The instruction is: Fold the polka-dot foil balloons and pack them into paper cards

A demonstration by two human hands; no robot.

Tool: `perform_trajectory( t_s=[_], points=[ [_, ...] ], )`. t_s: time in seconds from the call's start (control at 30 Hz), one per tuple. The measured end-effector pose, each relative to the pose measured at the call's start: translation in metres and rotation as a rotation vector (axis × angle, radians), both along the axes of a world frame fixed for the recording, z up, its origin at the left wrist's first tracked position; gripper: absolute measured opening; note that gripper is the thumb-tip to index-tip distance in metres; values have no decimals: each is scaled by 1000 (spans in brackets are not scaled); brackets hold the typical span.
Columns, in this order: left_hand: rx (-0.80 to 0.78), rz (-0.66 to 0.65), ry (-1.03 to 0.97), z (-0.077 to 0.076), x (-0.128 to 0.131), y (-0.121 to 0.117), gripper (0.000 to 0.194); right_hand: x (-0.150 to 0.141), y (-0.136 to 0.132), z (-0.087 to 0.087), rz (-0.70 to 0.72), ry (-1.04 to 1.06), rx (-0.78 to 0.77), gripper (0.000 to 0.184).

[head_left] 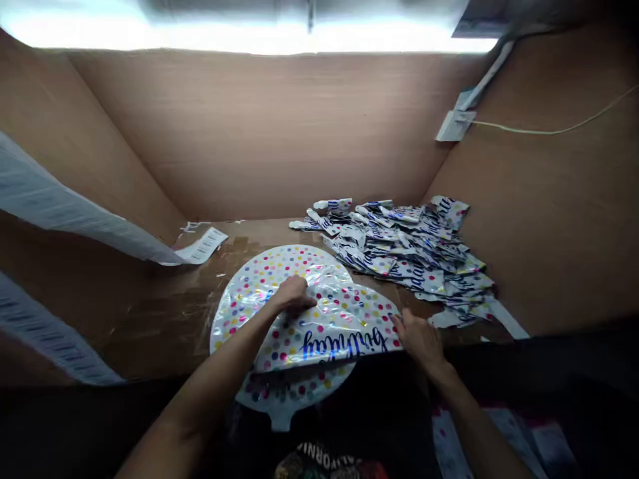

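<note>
Flat on the table lies a round white foil balloon (254, 266) with coloured dots, its neck tab pointing toward me. Across it rests another dotted foil balloon (344, 313), folded over, with blue "birthday" lettering upside down to me. My left hand (293, 295) is closed, its fingers curled on the foil near the middle of the balloons. At the right end of the folded balloon, my right hand (418, 336) pinches the edge between thumb and fingers. The left fingertips are partly hidden.
Folded foil balloons (409, 253) lie heaped at the back right. Label strips (84, 206) hang on the left and reach a cardboard work surface (164, 319). Cardboard walls (279, 133) enclose it, under a bright lamp. A cable runs along the right wall.
</note>
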State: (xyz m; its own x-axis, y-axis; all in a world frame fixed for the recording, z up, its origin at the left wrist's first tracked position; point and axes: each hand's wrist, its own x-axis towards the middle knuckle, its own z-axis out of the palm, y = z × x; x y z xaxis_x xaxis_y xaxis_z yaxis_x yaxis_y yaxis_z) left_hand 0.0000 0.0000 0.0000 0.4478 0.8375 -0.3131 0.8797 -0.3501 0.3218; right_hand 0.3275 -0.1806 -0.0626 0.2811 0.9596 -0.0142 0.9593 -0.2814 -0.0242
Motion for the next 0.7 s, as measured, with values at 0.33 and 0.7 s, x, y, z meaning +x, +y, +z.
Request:
perform_trajectory(
  t_s=[0.33,0.7],
  points=[
    [690,-526,-206,86,-28,-66,21,-5,75,131,772,176,540,54],
    [453,-467,-257,-33,-119,-147,20,-48,-7,-8,998,393,431,21]
  ],
)
